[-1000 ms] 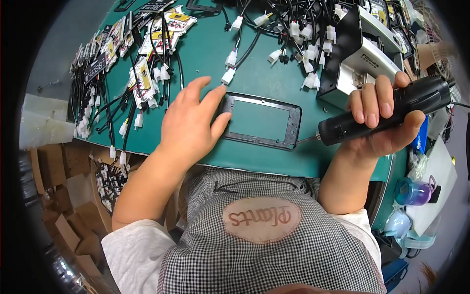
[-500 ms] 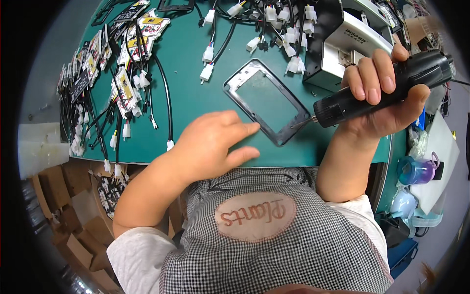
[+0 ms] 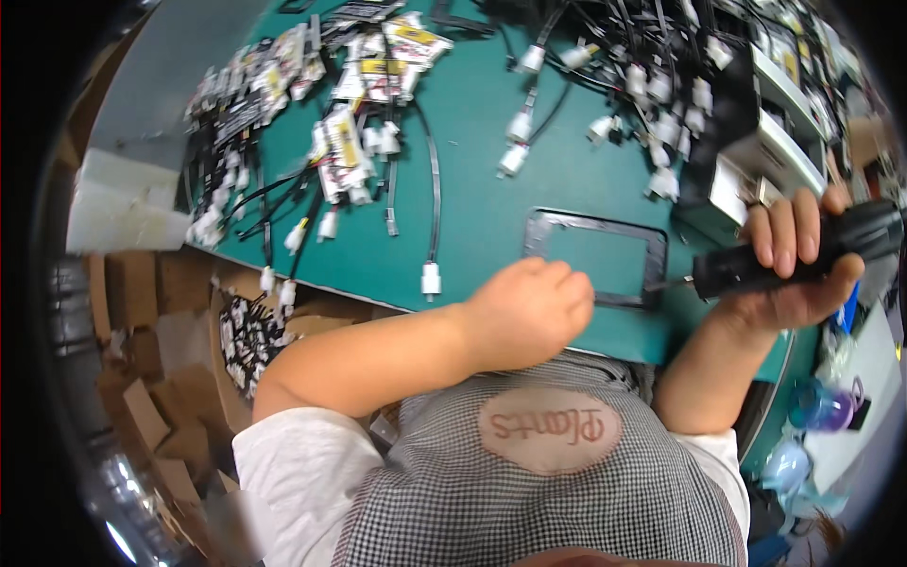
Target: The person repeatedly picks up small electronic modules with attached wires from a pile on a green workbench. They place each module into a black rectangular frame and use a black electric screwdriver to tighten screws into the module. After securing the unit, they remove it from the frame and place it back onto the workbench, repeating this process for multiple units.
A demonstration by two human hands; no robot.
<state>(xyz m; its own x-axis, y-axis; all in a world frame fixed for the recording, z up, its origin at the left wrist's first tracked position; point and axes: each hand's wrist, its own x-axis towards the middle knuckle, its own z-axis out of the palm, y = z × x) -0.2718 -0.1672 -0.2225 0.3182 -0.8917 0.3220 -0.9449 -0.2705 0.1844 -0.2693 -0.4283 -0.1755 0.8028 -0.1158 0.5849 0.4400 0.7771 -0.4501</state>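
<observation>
A thin black rectangular plastic frame (image 3: 605, 221) lies on the green tabletop in front of me. My left hand (image 3: 534, 314) is at its near left corner, fingers curled in and closed on the edge; the fingertips are partly hidden. In my right hand (image 3: 789, 255) is a black electric screwdriver (image 3: 732, 272), held sideways with fingers and thumb wrapped round its body. Its thin bit points left and reaches the near right corner of the frame. Blur hides whether the tip touches the frame.
Cable assemblies with printed cards (image 3: 383, 76) are heaped at the table's left. White-plugged cables (image 3: 652, 113) lie at the back. A black and silver box-shaped device (image 3: 727, 194) stands at the right. Cardboard boxes (image 3: 142, 378) sit below the left edge; a blue-purple bottle (image 3: 822, 406) stands far right.
The frame has turned counterclockwise on the table, its long sides now nearly crosswise. My left hand's fingers have curled from stretched out to closed. The whole view has shifted and tilted.
</observation>
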